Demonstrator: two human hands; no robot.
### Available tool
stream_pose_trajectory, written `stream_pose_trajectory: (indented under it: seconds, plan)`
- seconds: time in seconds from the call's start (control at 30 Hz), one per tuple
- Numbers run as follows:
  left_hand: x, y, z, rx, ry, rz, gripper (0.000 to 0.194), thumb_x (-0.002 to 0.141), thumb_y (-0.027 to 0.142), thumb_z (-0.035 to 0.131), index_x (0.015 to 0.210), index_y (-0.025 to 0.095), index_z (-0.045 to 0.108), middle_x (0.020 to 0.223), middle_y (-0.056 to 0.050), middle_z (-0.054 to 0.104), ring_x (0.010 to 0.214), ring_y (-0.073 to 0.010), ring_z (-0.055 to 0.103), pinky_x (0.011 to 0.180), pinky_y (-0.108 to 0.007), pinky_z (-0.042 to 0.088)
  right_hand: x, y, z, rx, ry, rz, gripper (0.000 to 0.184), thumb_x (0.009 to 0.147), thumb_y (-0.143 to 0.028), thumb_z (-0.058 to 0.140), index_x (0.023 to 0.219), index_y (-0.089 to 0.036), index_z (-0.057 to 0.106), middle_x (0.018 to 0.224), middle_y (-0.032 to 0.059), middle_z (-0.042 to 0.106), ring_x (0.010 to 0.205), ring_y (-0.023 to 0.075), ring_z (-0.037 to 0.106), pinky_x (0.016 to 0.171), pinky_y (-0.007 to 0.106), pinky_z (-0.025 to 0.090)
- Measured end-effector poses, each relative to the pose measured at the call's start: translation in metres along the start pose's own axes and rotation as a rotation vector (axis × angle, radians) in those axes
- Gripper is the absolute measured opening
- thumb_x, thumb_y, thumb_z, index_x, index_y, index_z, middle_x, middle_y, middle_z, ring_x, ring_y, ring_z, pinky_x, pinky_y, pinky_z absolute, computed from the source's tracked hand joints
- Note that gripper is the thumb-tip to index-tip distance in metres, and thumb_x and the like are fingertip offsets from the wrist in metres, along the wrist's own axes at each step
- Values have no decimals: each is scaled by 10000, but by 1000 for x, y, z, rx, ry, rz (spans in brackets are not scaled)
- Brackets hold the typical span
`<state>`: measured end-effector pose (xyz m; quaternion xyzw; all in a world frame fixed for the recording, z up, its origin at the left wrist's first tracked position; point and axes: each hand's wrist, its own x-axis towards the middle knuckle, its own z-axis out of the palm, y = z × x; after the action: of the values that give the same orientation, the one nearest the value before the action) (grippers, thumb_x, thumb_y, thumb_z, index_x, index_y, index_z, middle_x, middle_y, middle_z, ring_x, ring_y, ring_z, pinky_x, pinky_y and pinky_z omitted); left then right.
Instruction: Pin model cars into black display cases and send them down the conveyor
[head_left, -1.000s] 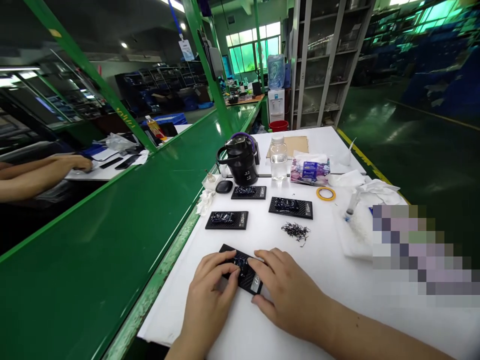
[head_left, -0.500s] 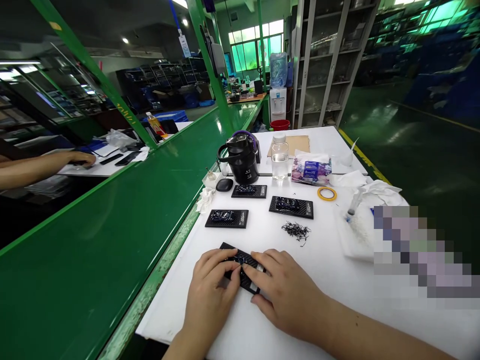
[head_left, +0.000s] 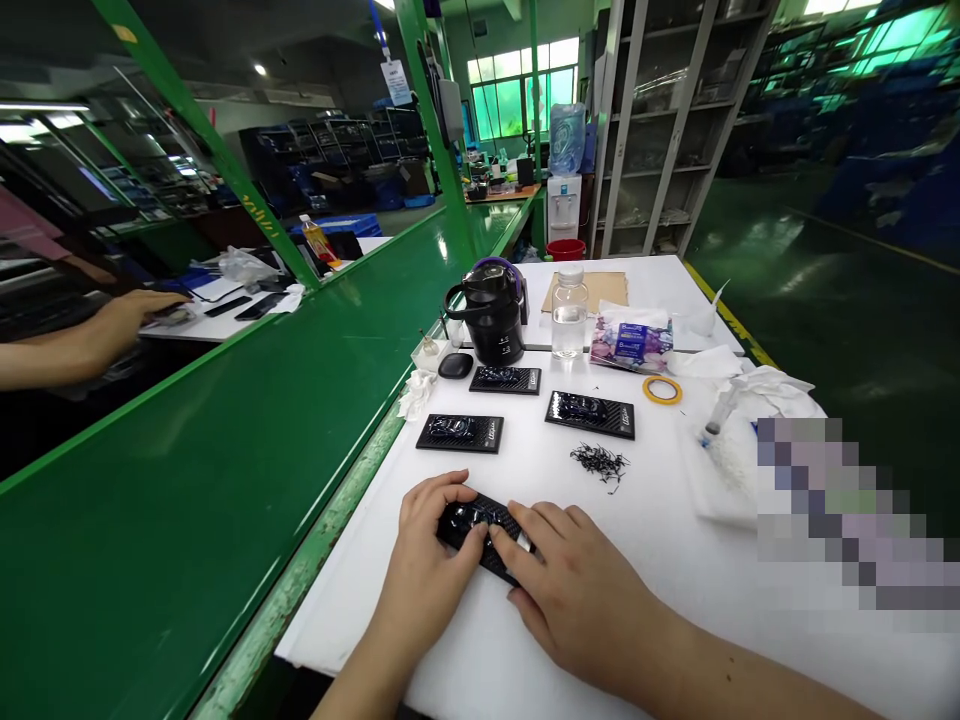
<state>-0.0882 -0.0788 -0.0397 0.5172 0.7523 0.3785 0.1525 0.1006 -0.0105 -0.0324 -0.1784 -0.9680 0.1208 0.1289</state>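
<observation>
A glossy black model car point(head_left: 466, 516) sits on a black carbon-patterned base point(head_left: 496, 566), which lies aslant on the white table in front of me. My left hand point(head_left: 429, 545) curls round the car's left end, fingers along its far side and thumb pressing on top. From the other side, my right hand point(head_left: 562, 570) grips the base's right end, its index fingertip touching the car beside the left thumb. Part of the base's white lettering is covered by the right fingers. Anything small between the fingertips is hidden.
Three similar car bases, the left one point(head_left: 460, 434), the back one point(head_left: 505, 380) and the right one point(head_left: 590, 414), lie beyond my hands. Around them are a pile of small black pieces point(head_left: 600, 462), yellow tape point(head_left: 662, 390), a black jug point(head_left: 491, 318), a bottle point(head_left: 569, 318) and a syringe point(head_left: 721, 408).
My left index finger has lifted from the fingertip pinch and moved back to the car's far left side. The left thumb and right index finger stay on the car. The view has shifted slightly.
</observation>
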Motion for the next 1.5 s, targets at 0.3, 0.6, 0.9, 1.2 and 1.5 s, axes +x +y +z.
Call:
stream_pose_trajectory:
  seconds: [0.3,0.6,0.9,1.2,1.5]
  plan:
    - [5,2,-2,-32,-40,-129,267,775,244,610,1041,245,590,1338,-73,519,1298,-286,421,1114,-583,338,1,-5,4,-36,-3,29,444,959,-206,516,1399,-154,481,1389,147,464,1129,306,466,901,465,432]
    - [9,4,1,6,4,-120,283,728,217,635,1010,228,620,1302,-86,562,1269,-305,470,1077,-563,394,3,0,3,-43,-19,-3,474,925,-188,543,1394,-152,483,1372,138,467,1087,292,471,858,444,440]
    - [6,6,3,37,21,-84,256,759,216,627,1013,228,597,1305,-83,549,1256,-294,475,1065,-555,410,3,-1,2,-39,-23,10,475,922,-185,533,1394,-169,484,1358,121,480,1065,282,479,835,441,444]
    - [-10,0,-12,186,62,359,162,867,151,560,962,255,641,1356,-58,511,1246,-264,460,1029,-504,450,2,-4,3,-77,1,6,463,912,-171,532,1374,-166,504,1356,134,492,1069,280,497,830,432,449]
    - [-11,-3,-15,345,27,641,308,827,66,585,1052,248,691,1391,-75,518,1256,-281,446,1012,-472,490,2,-5,5,-97,4,17,448,902,-172,544,1349,-165,526,1345,138,504,1057,284,504,848,440,447]
